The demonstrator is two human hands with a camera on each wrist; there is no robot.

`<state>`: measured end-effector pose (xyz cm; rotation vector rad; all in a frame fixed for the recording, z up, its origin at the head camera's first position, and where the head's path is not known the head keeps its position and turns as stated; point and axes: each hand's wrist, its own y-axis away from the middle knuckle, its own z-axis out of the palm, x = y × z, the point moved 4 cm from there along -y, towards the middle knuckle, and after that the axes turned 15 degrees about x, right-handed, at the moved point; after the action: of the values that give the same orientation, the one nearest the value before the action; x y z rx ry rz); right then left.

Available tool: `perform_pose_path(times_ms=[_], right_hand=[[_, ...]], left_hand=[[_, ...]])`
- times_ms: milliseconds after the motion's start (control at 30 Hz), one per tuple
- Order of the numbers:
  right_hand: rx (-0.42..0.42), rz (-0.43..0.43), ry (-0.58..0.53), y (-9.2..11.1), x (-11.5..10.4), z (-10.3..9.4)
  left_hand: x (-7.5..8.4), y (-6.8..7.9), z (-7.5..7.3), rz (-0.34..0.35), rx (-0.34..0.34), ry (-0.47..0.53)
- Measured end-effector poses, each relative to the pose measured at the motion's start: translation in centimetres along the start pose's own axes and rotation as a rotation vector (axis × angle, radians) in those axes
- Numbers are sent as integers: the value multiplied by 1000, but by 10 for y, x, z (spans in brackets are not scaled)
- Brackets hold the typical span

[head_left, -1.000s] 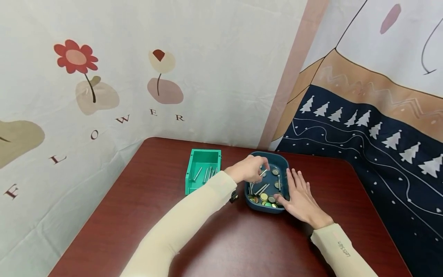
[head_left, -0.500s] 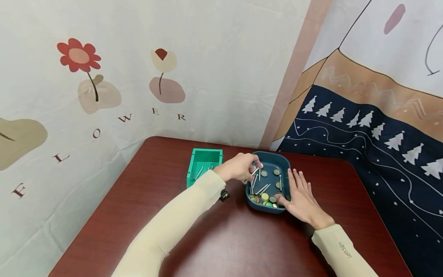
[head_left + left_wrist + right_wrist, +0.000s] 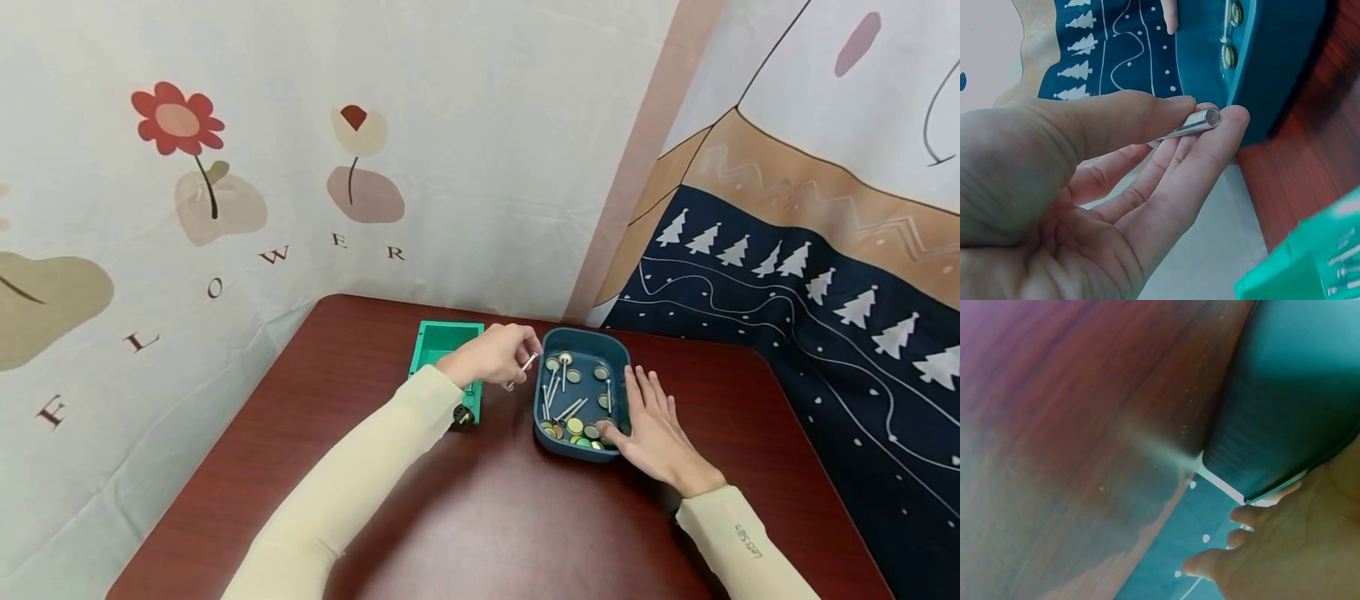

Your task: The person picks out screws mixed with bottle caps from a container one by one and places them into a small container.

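Observation:
My left hand point(image 3: 495, 357) pinches a metal bolt point(image 3: 1200, 121) between thumb and fingers; its threaded end faces the left wrist camera. The hand hovers in the gap between a green bin point(image 3: 442, 332) on the left and a dark blue tray point(image 3: 585, 336) on the right. Several bolts lie in the bin, partly hidden by the hand in the head view. Inside the tray are more bolts point(image 3: 573, 409) and several bottle caps point(image 3: 574, 426). My right hand point(image 3: 658, 433) rests against the tray's right side, fingers straight, with the thumb over its near right corner.
Both containers stand toward the back of a reddish-brown table point(image 3: 480, 517). A printed cloth point(image 3: 480, 125) hangs behind it, and a dark blue cloth with white trees point(image 3: 795, 333) is at the right. A small black object point(image 3: 462, 415) sits at the left wrist.
My left hand has lifted the bolt out of the blue tray and moved left toward the green bin. The right hand stays against the tray.

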<state>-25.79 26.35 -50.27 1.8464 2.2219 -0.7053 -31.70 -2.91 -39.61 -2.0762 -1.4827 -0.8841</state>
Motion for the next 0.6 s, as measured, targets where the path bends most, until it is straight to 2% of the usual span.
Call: perform_pose_path(times_ms=[233,600], right_hand=[[-4,1,7,-2,1,-1],[-7,-5,13,-1,-1,-2]], left_hand=[[-11,3,-18,-22,12,-4],[-39,9,-42,-63,62,-30]])
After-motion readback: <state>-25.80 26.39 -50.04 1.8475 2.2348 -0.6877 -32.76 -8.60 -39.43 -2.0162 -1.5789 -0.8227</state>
